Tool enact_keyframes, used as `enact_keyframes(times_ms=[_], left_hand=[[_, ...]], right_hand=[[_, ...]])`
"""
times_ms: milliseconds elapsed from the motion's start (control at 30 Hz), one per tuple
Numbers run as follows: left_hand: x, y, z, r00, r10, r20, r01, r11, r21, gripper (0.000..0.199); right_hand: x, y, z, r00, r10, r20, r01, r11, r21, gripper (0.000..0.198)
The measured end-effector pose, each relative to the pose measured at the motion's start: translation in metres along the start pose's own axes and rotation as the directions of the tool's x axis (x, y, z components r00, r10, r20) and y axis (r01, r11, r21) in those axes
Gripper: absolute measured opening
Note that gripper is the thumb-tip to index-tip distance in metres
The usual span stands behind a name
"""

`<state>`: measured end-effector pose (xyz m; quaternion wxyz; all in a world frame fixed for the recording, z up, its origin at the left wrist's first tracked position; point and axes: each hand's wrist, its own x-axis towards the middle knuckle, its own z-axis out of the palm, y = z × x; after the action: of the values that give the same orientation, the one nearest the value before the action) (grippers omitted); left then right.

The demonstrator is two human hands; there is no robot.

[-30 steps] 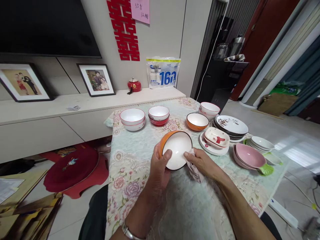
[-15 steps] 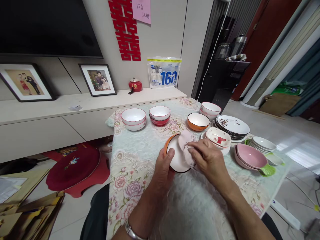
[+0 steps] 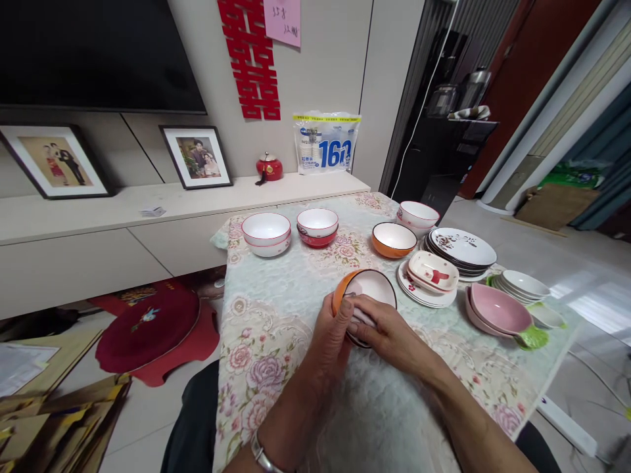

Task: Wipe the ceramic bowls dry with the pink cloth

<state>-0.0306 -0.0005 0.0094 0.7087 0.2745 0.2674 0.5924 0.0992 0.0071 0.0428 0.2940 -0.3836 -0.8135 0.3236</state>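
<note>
My left hand (image 3: 331, 334) grips the near-left rim of an orange bowl (image 3: 378, 287) with a white inside and dark rim, tilted above the table. My right hand (image 3: 382, 326) is closed on a pale pink cloth (image 3: 362, 318), pressed at the bowl's near rim beside my left thumb. Most of the cloth is hidden under the fingers. A second orange bowl (image 3: 394, 239) stands upright on the table behind. To the right, red-and-white square dishes (image 3: 434, 271) rest on a stack of small plates (image 3: 413, 293).
Stacked white bowls (image 3: 266, 227) and red-white bowls (image 3: 317, 226) stand at the back left of the flowered tablecloth (image 3: 266, 374). Dark-edged plates (image 3: 462, 247), pink bowls (image 3: 500, 309) and small white bowls (image 3: 523, 284) line the right side. A red stool (image 3: 152, 328) is left of the table.
My right hand has drawn the cloth from the bowl's right inside to its near-left rim, close to my left thumb. The cloth is now bunched, and the bowl's inside shows more.
</note>
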Motion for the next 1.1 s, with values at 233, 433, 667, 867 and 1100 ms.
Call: enact_keyframes(times_ms=[233,433,667,867,1100], left_hand=[[0.001,0.0,0.002,0.991,0.046,-0.129,-0.035,0.995,0.091,0.071],[0.003,0.001,-0.002,0.988,0.08,-0.133,-0.065,0.991,0.114,0.08],[0.006,0.001,-0.009,0.969,0.161,-0.189,-0.124,0.973,0.194,0.071],[0.01,0.008,-0.005,0.951,0.166,-0.26,-0.155,0.986,0.063,0.07],[0.008,0.014,0.0,0.978,0.051,-0.2,-0.052,0.999,0.001,0.073]], right_hand=[[-0.006,0.003,0.0,0.996,0.067,0.055,-0.024,0.821,-0.57,0.019],[-0.004,0.014,0.012,0.998,0.005,-0.056,-0.042,0.739,-0.672,0.025],[-0.005,-0.006,-0.002,0.992,0.042,0.117,-0.025,0.99,-0.142,0.019],[-0.01,0.014,-0.027,0.98,0.199,0.004,-0.197,0.97,-0.141,0.028],[-0.003,0.042,-0.028,0.831,0.359,-0.424,-0.434,0.896,-0.092,0.034]])
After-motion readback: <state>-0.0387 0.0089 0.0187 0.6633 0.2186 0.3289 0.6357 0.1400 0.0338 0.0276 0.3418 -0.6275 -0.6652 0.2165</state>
